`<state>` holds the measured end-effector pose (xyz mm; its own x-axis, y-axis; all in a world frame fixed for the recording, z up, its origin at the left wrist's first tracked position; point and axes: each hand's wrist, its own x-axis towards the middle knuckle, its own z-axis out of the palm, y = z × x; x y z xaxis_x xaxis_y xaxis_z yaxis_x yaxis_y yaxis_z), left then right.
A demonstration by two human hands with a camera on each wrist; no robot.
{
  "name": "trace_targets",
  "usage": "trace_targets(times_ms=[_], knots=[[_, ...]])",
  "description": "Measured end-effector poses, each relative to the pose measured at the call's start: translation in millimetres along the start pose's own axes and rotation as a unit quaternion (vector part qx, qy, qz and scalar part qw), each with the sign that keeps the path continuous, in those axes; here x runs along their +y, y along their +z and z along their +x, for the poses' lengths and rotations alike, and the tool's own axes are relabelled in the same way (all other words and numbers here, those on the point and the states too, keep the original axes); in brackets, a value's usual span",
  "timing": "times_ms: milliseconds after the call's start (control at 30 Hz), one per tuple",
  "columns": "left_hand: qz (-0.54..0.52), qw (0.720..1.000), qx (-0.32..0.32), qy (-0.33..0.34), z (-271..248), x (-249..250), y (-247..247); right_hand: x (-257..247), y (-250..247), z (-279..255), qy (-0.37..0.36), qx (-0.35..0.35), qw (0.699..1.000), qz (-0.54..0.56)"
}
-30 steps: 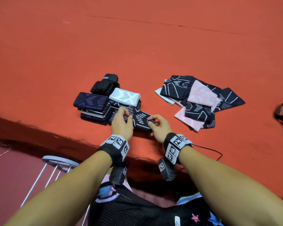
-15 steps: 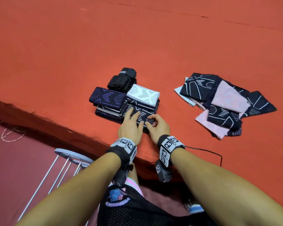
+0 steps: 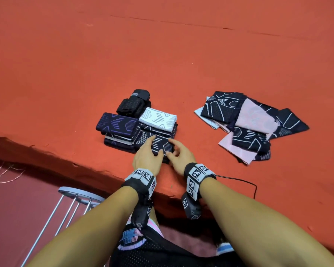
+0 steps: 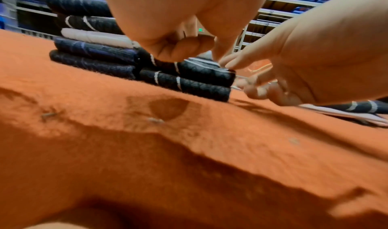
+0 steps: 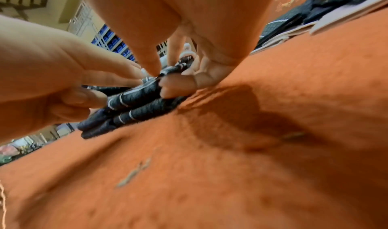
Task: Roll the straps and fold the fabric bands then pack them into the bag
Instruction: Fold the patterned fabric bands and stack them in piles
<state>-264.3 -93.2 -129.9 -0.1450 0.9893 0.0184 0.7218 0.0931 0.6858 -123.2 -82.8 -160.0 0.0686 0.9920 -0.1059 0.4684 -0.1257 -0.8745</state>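
While both hands work at the near edge of the orange-red cloth table [image 3: 66, 74], the head view shows the left hand [image 3: 146, 158] and right hand [image 3: 181, 156] closed from either side on a dark folded band [image 3: 161, 144] with pale stripes. This band lies directly between the fingertips, on the near end of the folded stack [image 3: 120, 128]. Beyond the fingers sit a white folded band [image 3: 158, 118] and a black rolled strap [image 3: 133, 103]; well to the right of the right hand lies the unfolded heap [image 3: 249, 124]. No bag is visible.

Seen from the left wrist, the left fingers [image 4: 184, 48] curl down onto the top of the band [image 4: 205, 73], which rests on another folded dark band [image 4: 189, 86]. The right fingertips pinch its end.

Seen from the right wrist, the right thumb and fingers [image 5: 176, 86] grip the band's near corner [image 5: 134, 96], with the left fingers pressing from the opposite side.

Compared with the two earlier head frames, the band is shorter and thicker, and the hands stand closer together with fingers more curled. By judgement, one more fold has just been completed and is being squared onto the stack; the heap remains to be folded.
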Motion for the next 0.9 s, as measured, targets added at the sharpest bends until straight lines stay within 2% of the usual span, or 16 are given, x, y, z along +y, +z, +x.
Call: trace_targets(times_ms=[133,200,367,533,667,733,900], knots=[[-0.045,0.994,0.005,0.096,-17.4,27.9,11.3,17.2,-34.1,-9.4,0.025,0.077,0.996,0.046],[-0.07,0.99,-0.01,0.119,-16.8,50.2,22.9,23.6,-57.8,-9.6,0.041,0.114,0.991,0.058],[-0.15,0.978,-0.084,0.119,-11.7,110.2,72.4,37.2,-125.0,-13.3,0.065,0.2,0.976,0.057],[-0.168,0.967,-0.163,0.099,-8.9,156.3,123.4,64.8,-187.2,-15.4,0.085,0.291,0.953,0.024],[-0.171,0.963,-0.174,0.111,6.7,188.6,148.7,81.0,-221.6,-16.3,0.107,0.306,0.946,0.017],[-0.175,0.963,-0.183,0.092,17.0,205.2,158.4,87.2,-231.5,-13.9,0.109,0.303,0.946,0.02],[-0.125,0.968,-0.199,0.083,38.1,225.8,181.3,88.9,-257.4,17.9,0.107,0.261,0.959,-0.025]])
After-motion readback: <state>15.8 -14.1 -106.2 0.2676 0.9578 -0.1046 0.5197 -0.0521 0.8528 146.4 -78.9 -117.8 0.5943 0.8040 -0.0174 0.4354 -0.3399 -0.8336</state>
